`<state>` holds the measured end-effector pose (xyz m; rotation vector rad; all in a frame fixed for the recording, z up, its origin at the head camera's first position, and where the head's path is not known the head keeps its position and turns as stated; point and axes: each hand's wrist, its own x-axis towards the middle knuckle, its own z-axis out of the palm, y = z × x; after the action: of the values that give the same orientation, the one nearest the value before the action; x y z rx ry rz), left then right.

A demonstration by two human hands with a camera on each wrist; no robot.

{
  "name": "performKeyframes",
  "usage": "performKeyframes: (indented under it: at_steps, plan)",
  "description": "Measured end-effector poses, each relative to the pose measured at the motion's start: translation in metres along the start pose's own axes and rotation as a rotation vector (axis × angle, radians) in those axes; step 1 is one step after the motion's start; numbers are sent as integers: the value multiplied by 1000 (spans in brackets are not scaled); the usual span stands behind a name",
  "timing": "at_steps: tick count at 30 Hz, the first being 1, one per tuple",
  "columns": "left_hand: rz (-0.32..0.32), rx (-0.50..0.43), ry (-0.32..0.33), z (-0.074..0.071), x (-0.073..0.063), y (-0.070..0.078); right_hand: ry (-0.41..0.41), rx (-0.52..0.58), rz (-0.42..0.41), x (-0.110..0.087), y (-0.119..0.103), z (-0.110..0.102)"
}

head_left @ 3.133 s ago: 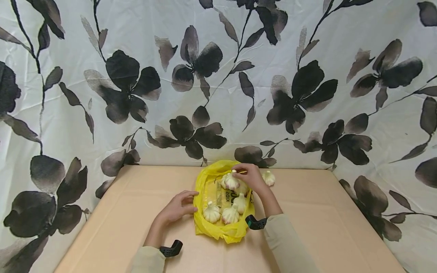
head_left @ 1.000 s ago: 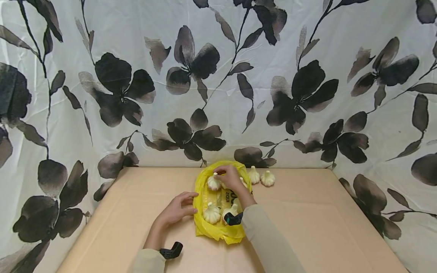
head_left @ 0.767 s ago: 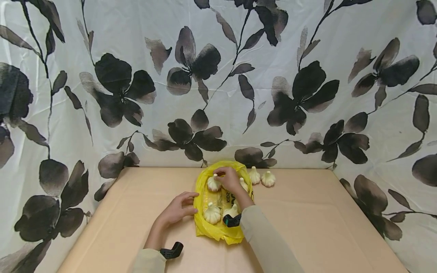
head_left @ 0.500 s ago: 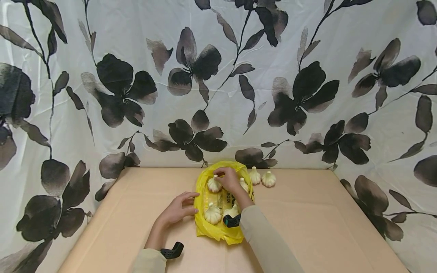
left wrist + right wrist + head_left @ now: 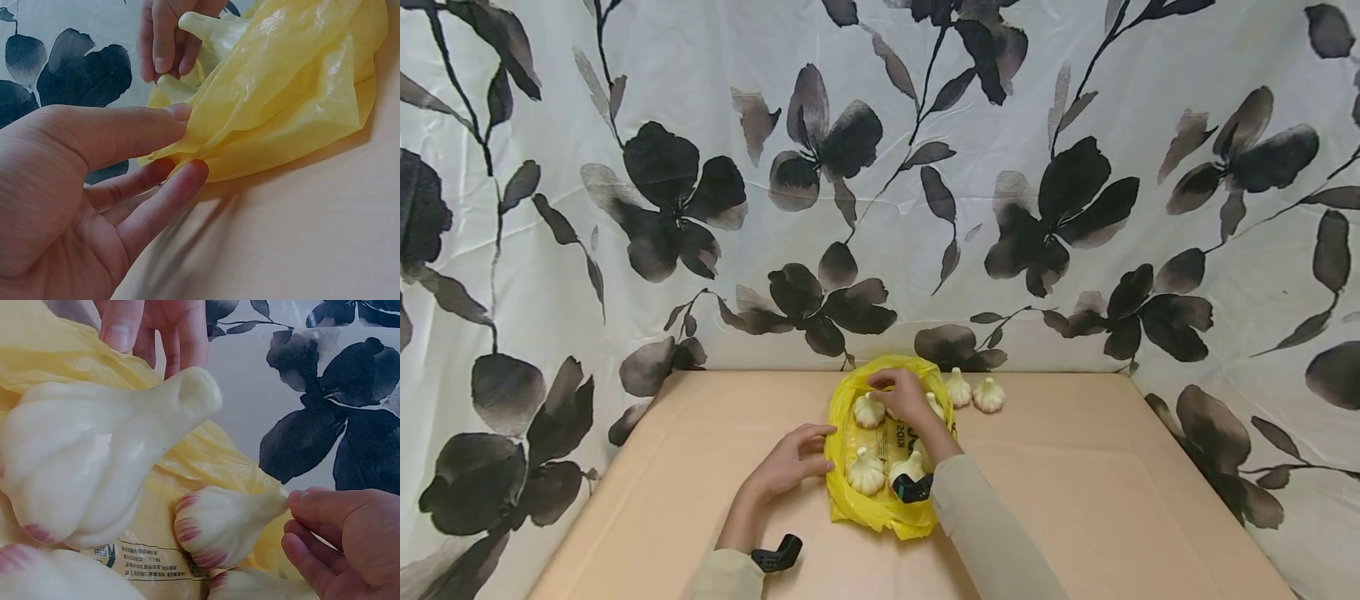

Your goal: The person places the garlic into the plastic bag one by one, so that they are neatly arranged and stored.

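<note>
A yellow plastic bag (image 5: pixel 842 504) lies open at the table's far side, with printing on its inside. Several white garlic bulbs tinged with purple sit in it, among them a garlic bulb (image 5: pixel 867 473) at the near left. My right hand (image 5: pixel 906 398) reaches over the bag; thumb and fingertips pinch the stem tip of a garlic bulb (image 5: pixel 219 525) at the bag's far left. Thumb and fingers of my left hand (image 5: pixel 94 187) hold the bag's left edge. The right forearm hides part of the bag's contents.
Two garlic bulbs, a nearer-left garlic bulb (image 5: pixel 957 388) and another garlic bulb (image 5: pixel 988 395), stand on the table right of the bag. The beige tabletop (image 5: pixel 1075 483) ends at a white curtain (image 5: pixel 700 50) with dark flowers.
Since the oldest frame, a second bulb has come to stand right of the bag. My right hand has moved left to another bulb, now slightly lower. My left hand stays at the bag.
</note>
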<state>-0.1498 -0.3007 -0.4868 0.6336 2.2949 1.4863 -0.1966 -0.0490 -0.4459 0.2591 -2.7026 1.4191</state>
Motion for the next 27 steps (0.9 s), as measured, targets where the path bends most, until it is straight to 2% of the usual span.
performKeyframes:
  at_steps: [11, 20, 27]
  plan:
    - [4, 22, 15, 3, 8, -2, 12, 17, 5, 1, 1, -11]
    - [6, 25, 11, 5, 10, -2, 16, 81, 16, -6, 3, -21]
    - [1, 36, 12, 4, 9, 0, 31, 78, -23, -9, 8, -27]
